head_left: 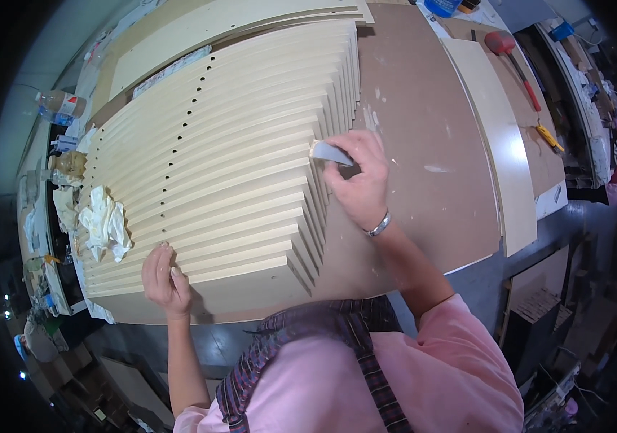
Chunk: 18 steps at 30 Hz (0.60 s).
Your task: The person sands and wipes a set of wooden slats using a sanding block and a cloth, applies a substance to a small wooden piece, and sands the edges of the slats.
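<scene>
A stack of pale wooden boards (243, 159) lies stepped like a staircase, each with a narrow strip and small dark holes showing. My right hand (359, 173) is at the right ends of the boards, fingers and thumb closed on a grey, curved, flat piece like a putty spreader (331, 154). The piece's left edge meets the board ends and has a yellowish smear. Over the near left part of the stack is my left hand (166, 281), its fingers bent and close together. Whitish smears mark its fingertips; whether it holds anything small is hidden.
Crumpled white paper (105, 222) rests on the boards' left side. The brown tabletop (424, 144) bears white smears. At the right lie a long pale board (499, 144), a red-headed mallet (514, 68) and a yellow utility knife (550, 137). A plastic bottle (59, 107) is at far left.
</scene>
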{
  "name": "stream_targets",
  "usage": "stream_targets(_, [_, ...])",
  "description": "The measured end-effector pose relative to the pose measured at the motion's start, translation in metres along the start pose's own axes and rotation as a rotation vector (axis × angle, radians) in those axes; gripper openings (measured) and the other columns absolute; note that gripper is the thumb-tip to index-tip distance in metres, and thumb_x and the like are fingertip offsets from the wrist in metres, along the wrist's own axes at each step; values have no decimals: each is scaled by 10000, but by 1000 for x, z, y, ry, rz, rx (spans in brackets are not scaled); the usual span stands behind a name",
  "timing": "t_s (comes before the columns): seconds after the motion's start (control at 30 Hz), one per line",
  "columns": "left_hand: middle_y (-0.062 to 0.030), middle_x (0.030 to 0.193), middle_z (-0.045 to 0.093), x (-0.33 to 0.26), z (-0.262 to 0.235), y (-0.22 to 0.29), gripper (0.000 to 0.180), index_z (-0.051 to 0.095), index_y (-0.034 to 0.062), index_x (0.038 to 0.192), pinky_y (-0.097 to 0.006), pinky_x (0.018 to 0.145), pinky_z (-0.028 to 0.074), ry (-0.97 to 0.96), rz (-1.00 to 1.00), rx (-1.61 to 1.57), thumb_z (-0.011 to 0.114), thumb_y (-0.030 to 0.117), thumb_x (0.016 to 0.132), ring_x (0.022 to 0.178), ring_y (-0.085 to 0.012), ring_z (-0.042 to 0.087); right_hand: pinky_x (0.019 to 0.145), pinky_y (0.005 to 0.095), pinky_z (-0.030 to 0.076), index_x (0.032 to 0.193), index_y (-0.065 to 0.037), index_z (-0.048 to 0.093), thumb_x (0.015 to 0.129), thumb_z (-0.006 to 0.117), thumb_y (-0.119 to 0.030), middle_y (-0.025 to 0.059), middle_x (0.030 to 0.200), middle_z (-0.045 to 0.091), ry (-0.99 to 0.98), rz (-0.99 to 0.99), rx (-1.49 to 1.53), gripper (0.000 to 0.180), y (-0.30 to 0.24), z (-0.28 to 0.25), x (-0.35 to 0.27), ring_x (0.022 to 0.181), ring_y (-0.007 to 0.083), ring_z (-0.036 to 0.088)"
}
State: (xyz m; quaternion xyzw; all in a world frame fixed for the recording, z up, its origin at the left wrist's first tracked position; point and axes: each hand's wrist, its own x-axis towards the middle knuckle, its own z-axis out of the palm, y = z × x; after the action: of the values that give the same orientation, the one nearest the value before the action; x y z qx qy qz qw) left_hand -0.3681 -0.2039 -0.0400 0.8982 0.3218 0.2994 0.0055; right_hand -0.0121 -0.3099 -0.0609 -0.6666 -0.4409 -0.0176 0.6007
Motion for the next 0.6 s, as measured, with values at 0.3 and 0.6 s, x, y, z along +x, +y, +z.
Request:
stream_targets(0.3, [-187,1061,660,2,0,1,299,658,-17,1061,-433,869,485,6,5,-5,501,96,833,967,-372,627,763,361,483,898,-32,673,626,641,84,111,889,629,-43,-37,-50,298,4,-6,4,859,292,579])
stream_targets(0.6, [-189,1063,662,2,-1,2,314,659,-15,1060,-437,873,485,-6,4,17,497,92,813,979,-374,626,785,359,474,908,-14,671,638,643,79,107,896,624,53,86,11,287,10,2,15,862,292,580])
